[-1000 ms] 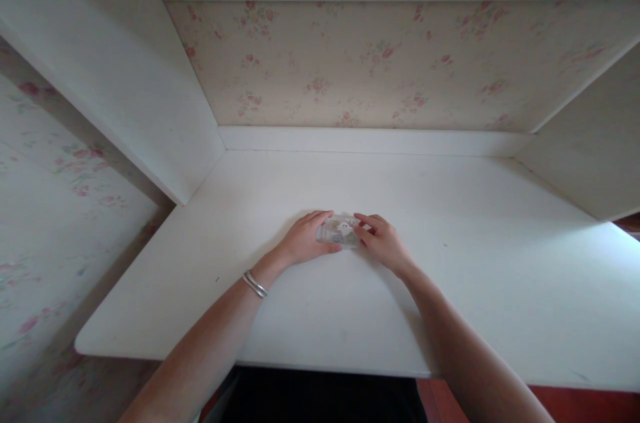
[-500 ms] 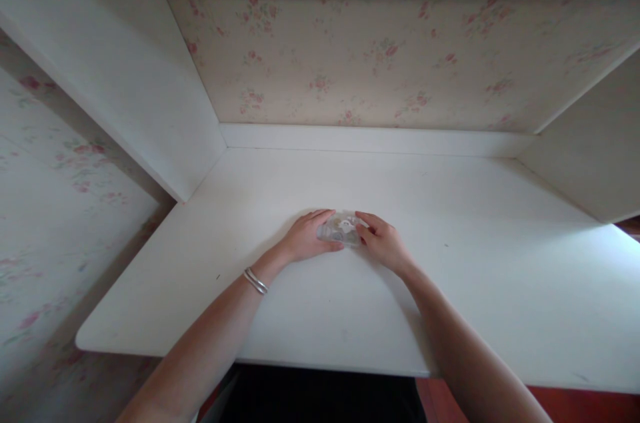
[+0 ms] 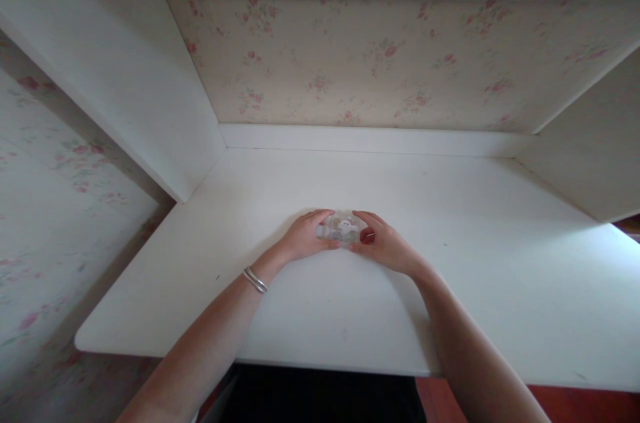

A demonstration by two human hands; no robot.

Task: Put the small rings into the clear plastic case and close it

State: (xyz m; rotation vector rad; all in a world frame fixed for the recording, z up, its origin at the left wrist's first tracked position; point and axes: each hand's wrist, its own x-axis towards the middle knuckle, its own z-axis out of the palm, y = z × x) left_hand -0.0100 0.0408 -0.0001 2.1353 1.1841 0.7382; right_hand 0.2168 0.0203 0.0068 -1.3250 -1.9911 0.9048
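Note:
A small clear plastic box (image 3: pixel 344 231) sits on the white desktop (image 3: pixel 320 176) between both hands. White and greyish small items show through it, too blurred to name. My left hand (image 3: pixel 306 236) is closed round the box's left end, fingers on the far edge and thumb along the near edge. At the opposite end my right hand (image 3: pixel 387 244) grips it the same way, its fingertips at the far side and thumb at the near side. The right hand's other fingers curl behind the end of the box.
Silver bangles (image 3: pixel 255 280) circle the left wrist. White panels (image 3: pixel 165 109) stand at the left and right of the desk, with a floral-papered back wall (image 3: pixel 350 63) between them. The desk's front edge (image 3: pixel 325 365) runs close to my body. Small dark marks dot the surface.
My right thumb has moved from the top of the box down to its near edge, so that hand now spans the right end. The left hand and the box have hardly moved.

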